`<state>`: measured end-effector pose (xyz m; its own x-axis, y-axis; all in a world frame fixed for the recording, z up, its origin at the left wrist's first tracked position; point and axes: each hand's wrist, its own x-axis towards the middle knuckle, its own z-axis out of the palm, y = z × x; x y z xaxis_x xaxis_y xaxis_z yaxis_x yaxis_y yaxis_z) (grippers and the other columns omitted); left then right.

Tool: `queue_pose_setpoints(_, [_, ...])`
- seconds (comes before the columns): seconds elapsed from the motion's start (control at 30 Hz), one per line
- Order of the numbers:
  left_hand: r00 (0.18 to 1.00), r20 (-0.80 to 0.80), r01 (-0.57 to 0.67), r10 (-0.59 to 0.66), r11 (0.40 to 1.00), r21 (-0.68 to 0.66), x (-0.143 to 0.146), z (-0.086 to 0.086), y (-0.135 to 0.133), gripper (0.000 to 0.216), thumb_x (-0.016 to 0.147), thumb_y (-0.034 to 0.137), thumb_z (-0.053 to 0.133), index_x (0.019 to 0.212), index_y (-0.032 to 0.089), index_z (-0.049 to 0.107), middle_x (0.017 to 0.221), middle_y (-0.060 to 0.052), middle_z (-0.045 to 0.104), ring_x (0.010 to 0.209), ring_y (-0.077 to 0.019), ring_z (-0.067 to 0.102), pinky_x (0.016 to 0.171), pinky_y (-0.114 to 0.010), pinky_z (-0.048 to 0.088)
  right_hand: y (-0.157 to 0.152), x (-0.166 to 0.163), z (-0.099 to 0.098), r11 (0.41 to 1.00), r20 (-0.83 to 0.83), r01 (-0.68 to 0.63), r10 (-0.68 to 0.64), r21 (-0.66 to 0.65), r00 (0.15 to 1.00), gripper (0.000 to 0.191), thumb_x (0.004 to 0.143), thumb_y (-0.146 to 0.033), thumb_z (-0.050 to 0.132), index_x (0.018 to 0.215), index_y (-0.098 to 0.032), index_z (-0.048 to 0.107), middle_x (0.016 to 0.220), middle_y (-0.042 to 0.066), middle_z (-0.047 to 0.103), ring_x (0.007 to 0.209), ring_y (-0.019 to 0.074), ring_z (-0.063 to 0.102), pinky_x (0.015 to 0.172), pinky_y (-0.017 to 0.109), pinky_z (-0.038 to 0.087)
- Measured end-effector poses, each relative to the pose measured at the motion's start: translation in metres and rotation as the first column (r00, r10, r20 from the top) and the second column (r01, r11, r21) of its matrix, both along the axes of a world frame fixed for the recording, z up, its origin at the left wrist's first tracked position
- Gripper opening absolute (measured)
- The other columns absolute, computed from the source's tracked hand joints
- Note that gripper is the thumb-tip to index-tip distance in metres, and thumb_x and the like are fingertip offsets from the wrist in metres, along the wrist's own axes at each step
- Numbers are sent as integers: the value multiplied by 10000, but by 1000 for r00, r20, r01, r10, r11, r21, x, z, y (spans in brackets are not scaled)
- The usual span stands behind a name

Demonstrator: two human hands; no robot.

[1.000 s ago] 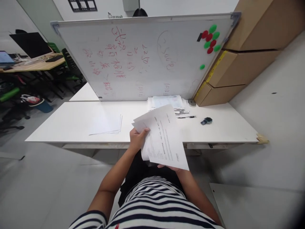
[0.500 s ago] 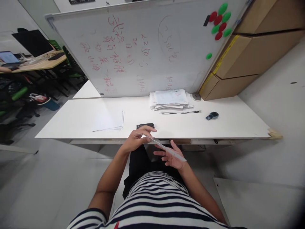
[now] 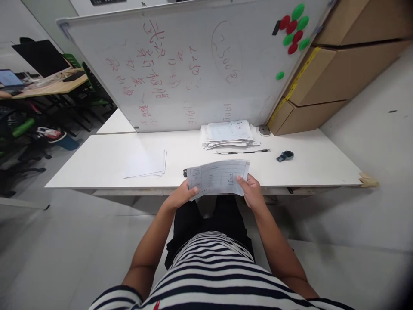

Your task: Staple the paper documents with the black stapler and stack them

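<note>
The paper [image 3: 216,174] is held over the front edge of the desk [image 3: 93,161], slightly bent. The left hand [image 3: 183,194] pinches its left end and the right hand [image 3: 253,192] its right end, each thumb pressing on the printed face, the other fingers behind.

On the white desk lie a few sheets [image 3: 145,164] to the left, and a stack [image 3: 227,134] at the back. Before the stack is a thin strip [image 3: 247,152], perhaps a pen, but it is too small to be sure. A watch [image 3: 285,156] rests farther right.

Along the back stands a whiteboard [image 3: 200,101] with red writing and, at upper right, red and green magnets [image 3: 291,27]. Boxes [image 3: 351,73] are piled beside it. At far left, another table [image 3: 61,87] carries a monitor [image 3: 41,57] and a laptop [image 3: 11,77].
</note>
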<state>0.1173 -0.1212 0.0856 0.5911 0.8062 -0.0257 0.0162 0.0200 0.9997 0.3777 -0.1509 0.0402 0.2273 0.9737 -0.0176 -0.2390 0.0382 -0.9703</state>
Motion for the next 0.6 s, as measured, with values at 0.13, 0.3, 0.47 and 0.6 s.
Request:
queue_pose_setpoints(0.13, [945, -128, -276, 302, 942, 190, 14, -10, 11, 445, 841, 521, 574, 1149, 209, 652, 1199, -82, 652, 1190, -273, 552, 1022, -441, 432, 8, -7, -4, 990, 158, 94, -110, 104, 981, 416, 795, -480, 656, 1089, -188, 684, 1116, 73, 707, 1079, 260, 623, 970, 425, 451])
queue_pose_setpoints(0.3, [815, -165, -487, 555, 811, 324, 22, -53, 28, 350, 818, 498, 587, 933, 188, 703, 911, -57, 716, 922, -246, 655, 882, -419, 502, 14, -15, -27, 995, 446, 92, -104, 48, 889, 378, 814, -480, 591, 1008, -181, 718, 1021, 72, 733, 983, 259, 647, 923, 404, 464])
queue_pose_setpoints(0.47, [806, -165, -492, 569, 798, 348, 24, -79, 31, 354, 834, 468, 577, 1040, 201, 685, 1025, -68, 710, 998, -250, 644, 900, -415, 492, 13, -19, -41, 983, 613, 151, -183, 104, 769, 365, 863, -460, 517, 1050, -217, 716, 1043, 70, 725, 989, 261, 638, 919, 383, 455])
queue_pose_setpoints(0.6, [808, -252, -436, 532, 829, 349, 26, -85, 29, 351, 848, 459, 562, 1060, 205, 680, 1046, -74, 704, 1021, -259, 637, 913, -436, 484, 7, -18, -48, 994, 714, 90, -102, 54, 693, 396, 890, -470, 466, 1047, -203, 714, 1013, 96, 725, 952, 275, 645, 888, 385, 459])
